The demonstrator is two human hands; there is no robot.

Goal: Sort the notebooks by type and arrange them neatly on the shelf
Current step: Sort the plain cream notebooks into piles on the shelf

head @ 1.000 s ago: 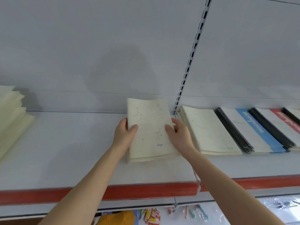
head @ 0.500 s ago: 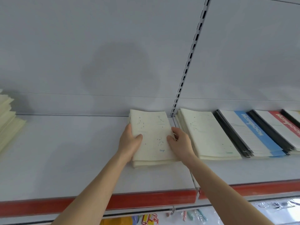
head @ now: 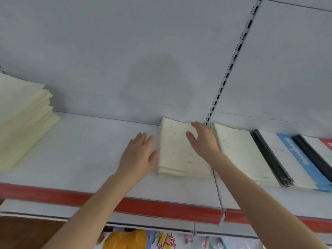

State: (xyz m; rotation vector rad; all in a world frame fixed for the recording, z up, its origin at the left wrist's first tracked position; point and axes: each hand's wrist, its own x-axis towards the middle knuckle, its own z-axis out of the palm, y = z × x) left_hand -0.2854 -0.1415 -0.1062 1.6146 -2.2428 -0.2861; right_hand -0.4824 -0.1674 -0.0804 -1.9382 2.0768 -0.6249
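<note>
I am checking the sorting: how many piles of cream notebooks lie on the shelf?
3. The far-left pile; the middle pile left of the slotted upright; the right pile right of it. Others may lie outside the view.

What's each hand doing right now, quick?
Left hand: open, fingers straight, beside the cream notebook stack, holding nothing.
Right hand: open, over that stack, gripping nothing.

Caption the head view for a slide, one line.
A left hand at the left edge and right hand over the top of a cream notebook stack on the white shelf.
</note>
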